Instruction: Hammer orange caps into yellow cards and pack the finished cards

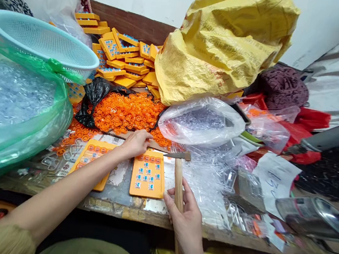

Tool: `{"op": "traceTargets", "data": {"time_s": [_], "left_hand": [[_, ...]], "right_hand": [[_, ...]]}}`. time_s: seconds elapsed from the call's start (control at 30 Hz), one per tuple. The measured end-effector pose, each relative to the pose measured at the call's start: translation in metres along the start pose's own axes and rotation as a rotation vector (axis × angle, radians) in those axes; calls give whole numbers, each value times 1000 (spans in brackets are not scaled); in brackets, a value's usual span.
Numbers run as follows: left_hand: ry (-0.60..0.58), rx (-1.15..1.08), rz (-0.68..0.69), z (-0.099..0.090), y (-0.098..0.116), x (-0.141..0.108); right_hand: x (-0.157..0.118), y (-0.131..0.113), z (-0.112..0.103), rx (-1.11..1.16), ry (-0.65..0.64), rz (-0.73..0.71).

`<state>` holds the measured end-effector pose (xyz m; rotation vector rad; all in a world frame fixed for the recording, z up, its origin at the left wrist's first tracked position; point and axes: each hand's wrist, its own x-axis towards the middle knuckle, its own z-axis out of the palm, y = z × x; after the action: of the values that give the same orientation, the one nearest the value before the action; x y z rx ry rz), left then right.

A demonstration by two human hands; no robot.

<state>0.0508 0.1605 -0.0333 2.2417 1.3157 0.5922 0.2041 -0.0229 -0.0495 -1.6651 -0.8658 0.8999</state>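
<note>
My right hand (pixel 184 207) is closed around the wooden handle of a small hammer (pixel 179 183), its metal head level with the top of the nearer yellow-orange board. That board (pixel 148 183) lies flat at the middle of the bench, with orange rings along its top row and small blue-centred pieces below. My left hand (pixel 135 143) is just above the board's top left corner, its fingers bent together near the orange rings; what they hold, if anything, is too small to make out. A second board (pixel 98 182) lies partly under my left forearm.
Behind are a heap of orange rings (pixel 121 112), stacked boards (pixel 133 69) and a yellow sack (pixel 212 44). A green bag of clear pieces (pixel 12 96) and a blue basket (pixel 45 42) stand left. Clear parts (pixel 202 182) and a metal can (pixel 312 210) lie right.
</note>
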Motion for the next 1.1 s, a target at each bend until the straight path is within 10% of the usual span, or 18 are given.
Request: {"op": "traceTargets", "data": {"time_s": [0.23,0.57,0.77,1.1], "left_hand": [[55,-119,155,8,39,-58],[129,-36,76,35,43,-58],[121,-79,43,34,44,-61],[169,-36,102,38,44,-61]], "right_hand": [[-2,-1,-16,-141,42,-149],[-11,-2,-37,-622,-102,-519],[-12,-7,-37,-524,-9,-627],[-8,11,-31,-600,-66,-480]]}}
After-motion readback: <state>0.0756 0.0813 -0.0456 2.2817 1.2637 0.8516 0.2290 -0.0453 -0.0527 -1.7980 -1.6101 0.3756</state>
